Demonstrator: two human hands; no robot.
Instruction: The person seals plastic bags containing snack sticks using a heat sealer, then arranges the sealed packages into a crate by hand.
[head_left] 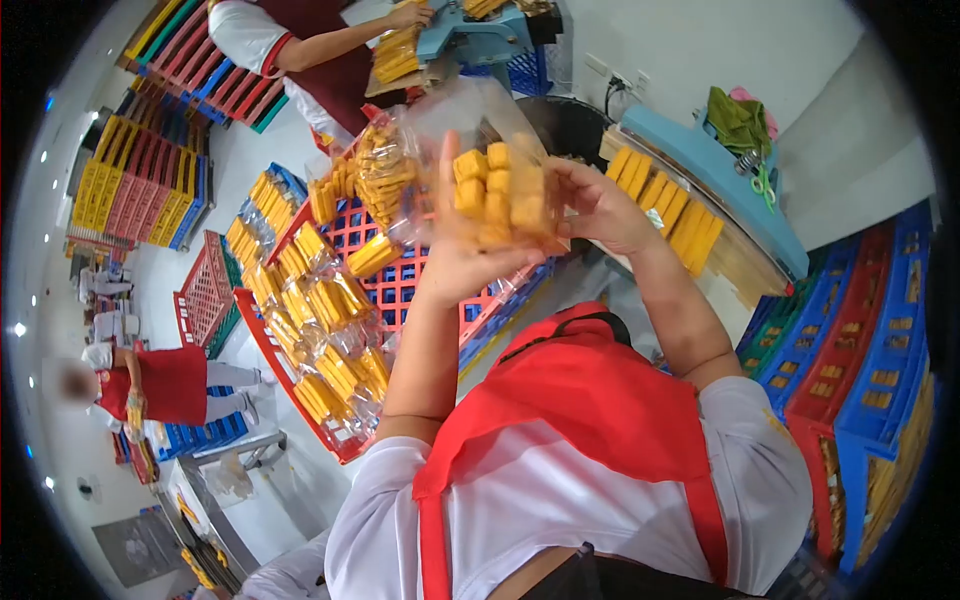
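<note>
A clear plastic bag (497, 195) of yellow stick-shaped food pieces, seen end-on, is held up in front of me between both hands. My left hand (465, 262) supports it from below and the left side, one finger upright along the plastic. At the bag's right edge, my right hand (608, 212) pinches the film between thumb and fingers. The bag's upper part is empty film; whether it is sealed I cannot tell. Just beyond my left hand, a red crate (385, 285) carries a loose bundle of yellow sticks (373, 256) and several filled bags (388, 175).
To the right, a blue sealing machine (720, 190) has rows of yellow packs (665, 205) before it and green-handled scissors (763, 185) on top. Stacked crates (835, 350) stand at far right. A co-worker's arm (345, 42) reaches to another blue machine (470, 40). More packs (320, 300) fill a crate at left.
</note>
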